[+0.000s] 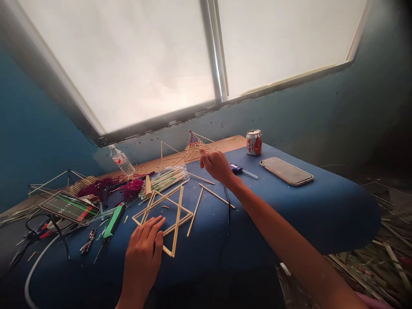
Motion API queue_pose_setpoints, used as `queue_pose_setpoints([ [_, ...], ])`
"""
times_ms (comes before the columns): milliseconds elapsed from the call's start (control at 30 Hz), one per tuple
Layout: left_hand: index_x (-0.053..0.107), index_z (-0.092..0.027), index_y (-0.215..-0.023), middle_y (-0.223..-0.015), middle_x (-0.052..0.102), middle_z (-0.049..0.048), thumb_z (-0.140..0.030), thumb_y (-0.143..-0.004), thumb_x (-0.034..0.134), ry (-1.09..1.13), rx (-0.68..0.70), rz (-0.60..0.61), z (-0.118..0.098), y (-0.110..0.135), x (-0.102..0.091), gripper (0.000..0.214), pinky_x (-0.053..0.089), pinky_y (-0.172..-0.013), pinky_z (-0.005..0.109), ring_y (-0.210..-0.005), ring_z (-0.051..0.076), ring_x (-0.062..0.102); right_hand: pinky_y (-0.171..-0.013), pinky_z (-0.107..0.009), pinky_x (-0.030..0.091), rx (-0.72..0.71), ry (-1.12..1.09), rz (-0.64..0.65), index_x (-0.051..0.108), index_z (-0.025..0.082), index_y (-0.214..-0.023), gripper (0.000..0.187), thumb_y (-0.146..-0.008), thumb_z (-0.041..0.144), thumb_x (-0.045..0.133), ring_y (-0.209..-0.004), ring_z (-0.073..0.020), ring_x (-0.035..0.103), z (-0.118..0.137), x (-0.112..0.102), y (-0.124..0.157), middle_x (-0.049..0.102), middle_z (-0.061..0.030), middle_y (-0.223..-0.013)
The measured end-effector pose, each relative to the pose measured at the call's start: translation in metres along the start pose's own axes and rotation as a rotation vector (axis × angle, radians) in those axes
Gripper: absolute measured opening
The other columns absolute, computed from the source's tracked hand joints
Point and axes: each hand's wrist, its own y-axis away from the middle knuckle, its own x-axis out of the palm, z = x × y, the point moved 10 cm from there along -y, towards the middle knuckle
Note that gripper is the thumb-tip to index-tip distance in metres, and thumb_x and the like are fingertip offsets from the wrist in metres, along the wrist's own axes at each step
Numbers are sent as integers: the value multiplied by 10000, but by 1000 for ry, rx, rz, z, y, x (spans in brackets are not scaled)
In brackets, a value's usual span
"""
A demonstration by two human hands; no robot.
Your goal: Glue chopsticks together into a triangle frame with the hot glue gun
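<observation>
A six-pointed star of thin wooden sticks [177, 224] lies flat on the blue table cover. My left hand [143, 249] is open over its lower left side, fingers stretched out, seemingly touching the sticks. Reaching across the table, my right hand [217, 165] has curled fingers; what they hold, if anything, is hidden. Just beyond it stands a small stick pyramid [196, 145] with red thread near its top. Two loose sticks [195, 210] form an open angle to the right of the star. A plastic bag of sticks [167, 178] lies behind it.
To the left are a green utility knife [114, 221], a phone showing a timer [69, 208], magenta yarn [132, 188] and a tilted plastic bottle [121, 161]. A drink can [254, 142] and another phone [286, 171] sit at right. Scraps litter the floor [386, 262].
</observation>
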Motion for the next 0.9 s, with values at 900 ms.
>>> queue_pose_setpoints([
  [900,530,-308,-1309,-1374,531,79,-311,-861,657,143,-185,-668,33,-39,-60,465,367,-1108,479,-1323,278,466,-380,-206,266,109,-773,436,624,167,-921,441,-839,599,588,-403,-70,396,20,75,-35,677,-11,-655],
])
